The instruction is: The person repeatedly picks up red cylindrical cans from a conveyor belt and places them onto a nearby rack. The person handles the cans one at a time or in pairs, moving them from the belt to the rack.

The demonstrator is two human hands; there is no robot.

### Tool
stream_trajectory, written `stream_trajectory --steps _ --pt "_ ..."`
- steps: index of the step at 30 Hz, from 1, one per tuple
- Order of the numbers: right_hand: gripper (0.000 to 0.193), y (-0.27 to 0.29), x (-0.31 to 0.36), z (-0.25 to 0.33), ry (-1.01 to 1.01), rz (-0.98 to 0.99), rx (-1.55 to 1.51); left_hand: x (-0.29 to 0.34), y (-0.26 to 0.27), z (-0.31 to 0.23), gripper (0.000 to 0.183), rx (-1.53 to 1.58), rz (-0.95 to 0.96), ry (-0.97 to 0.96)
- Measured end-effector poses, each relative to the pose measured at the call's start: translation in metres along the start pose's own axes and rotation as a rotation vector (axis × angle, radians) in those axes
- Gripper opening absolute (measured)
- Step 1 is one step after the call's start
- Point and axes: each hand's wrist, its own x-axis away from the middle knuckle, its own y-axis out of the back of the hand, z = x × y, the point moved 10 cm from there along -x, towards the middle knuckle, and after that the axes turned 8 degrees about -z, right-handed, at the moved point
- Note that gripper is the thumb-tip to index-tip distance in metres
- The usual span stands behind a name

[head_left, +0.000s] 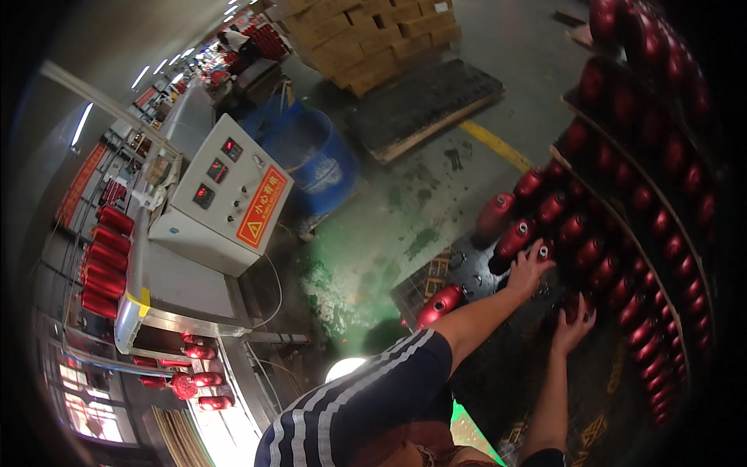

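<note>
Several glossy red metal cylinders with narrow necks, like fire extinguisher bodies, stand close together at the right. My left hand [529, 272] has its fingers closed about the top of one red cylinder [544, 253], whose pale neck shows beside the fingertips. Below and to the right of it, my right hand [574, 331] curls its fingers round another red cylinder [572, 308], which is dark and partly hidden by the hand. Just left of my left hand stands another cylinder [513, 237]. Apart from the group, a lone cylinder [440, 306] sits near my left forearm.
Stacked layers of red cylinders [646, 194], parted by thin boards, rise at the right. A grey control box [226, 187] with red displays stands on a machine at the left. Behind it are a blue barrel [319, 156], a dark pallet [428, 105] and stacked cardboard boxes [366, 39].
</note>
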Motion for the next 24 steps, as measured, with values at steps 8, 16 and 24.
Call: stream_trajectory --steps 8,16,24 --pt "0.074 0.068 0.061 -0.077 -0.512 0.155 -0.649 0.154 0.151 0.001 0.07 0.679 0.07 0.111" --pt "0.078 0.102 0.245 0.07 -0.873 0.679 -1.312 0.444 0.287 0.065 0.084 1.651 -0.163 0.751" --pt "0.057 0.069 0.476 0.233 -1.385 1.442 -1.535 0.636 0.291 0.136 0.058 1.692 -0.726 0.687"
